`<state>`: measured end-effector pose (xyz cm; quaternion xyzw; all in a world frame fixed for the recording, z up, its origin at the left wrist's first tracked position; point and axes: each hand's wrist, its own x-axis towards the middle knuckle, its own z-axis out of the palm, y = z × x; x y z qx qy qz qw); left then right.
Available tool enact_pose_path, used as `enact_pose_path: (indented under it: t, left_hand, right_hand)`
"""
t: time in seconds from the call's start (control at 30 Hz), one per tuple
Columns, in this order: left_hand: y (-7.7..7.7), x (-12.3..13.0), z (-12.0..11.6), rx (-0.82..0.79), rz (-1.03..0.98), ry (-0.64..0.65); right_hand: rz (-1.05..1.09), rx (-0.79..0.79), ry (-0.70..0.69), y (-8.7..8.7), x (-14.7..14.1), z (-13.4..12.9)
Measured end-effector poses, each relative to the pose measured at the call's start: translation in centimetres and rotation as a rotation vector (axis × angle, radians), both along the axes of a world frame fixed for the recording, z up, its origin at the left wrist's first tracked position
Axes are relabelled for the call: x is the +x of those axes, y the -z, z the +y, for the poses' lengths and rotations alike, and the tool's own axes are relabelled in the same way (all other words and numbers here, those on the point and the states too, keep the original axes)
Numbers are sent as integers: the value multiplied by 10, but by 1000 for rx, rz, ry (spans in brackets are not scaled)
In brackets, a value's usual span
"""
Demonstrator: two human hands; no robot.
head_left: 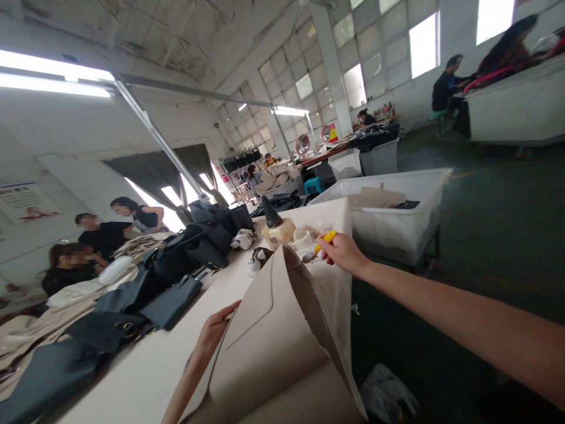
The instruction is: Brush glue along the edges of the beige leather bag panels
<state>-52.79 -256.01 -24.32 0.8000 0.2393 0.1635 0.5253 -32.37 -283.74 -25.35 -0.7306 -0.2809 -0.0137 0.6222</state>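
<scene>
A large beige leather bag body [273, 335], curved and gaping along its right side, fills the lower middle of the view. My left hand [217, 323] grips its left edge, with the fingertips hidden behind the material. My right hand [343, 252] is closed round a brush with a yellow handle [327, 237]. The brush end points down and left, beyond the bag's top edge and close to a small white tub [302, 238]. Beside the tub stands a cream-coloured container [279, 232] with a dark cone-shaped object [270, 211] on it.
Dark leather bags [194, 241] lie heaped along the left of the white table [145, 371]. A white wheeled bin [397, 229] with beige pieces stands beyond the table's right edge. Crumpled plastic [388, 394] lies on the floor. Several people sit or stand further off.
</scene>
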Motion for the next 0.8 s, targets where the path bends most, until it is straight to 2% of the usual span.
enact_pose_path:
  t: [0.1, 0.2, 0.33, 0.57, 0.6, 0.67, 0.73, 0.8]
  left_hand:
    - [1, -2, 3, -83, -2, -8]
    - [-2, -1, 0, -78, 11, -16]
    - [-6, 1, -6, -27, 14, -20]
    - [-7, 1, -8, -49, 34, -24]
    - [-7, 1, -8, -58, 36, -19]
    - [-6, 0, -5, -70, 41, -8]
    - [-4, 0, -1, -71, 41, 3]
    - [-1, 0, 3, -65, 36, 8]
  right_hand:
    - [-16, 30, -2, -1, -6, -13]
    - [5, 22, -13, 7, -10, -15]
    - [-4, 71, -26, 20, -12, -5]
    - [-24, 170, -112, 39, -11, 9]
    - [17, 205, -127, 39, -12, 9]
    - [263, 381, -103, 37, -15, 8]
    - [605, 606, -9, 32, -19, 9]
    - [858, 770, 85, 27, -23, 12]
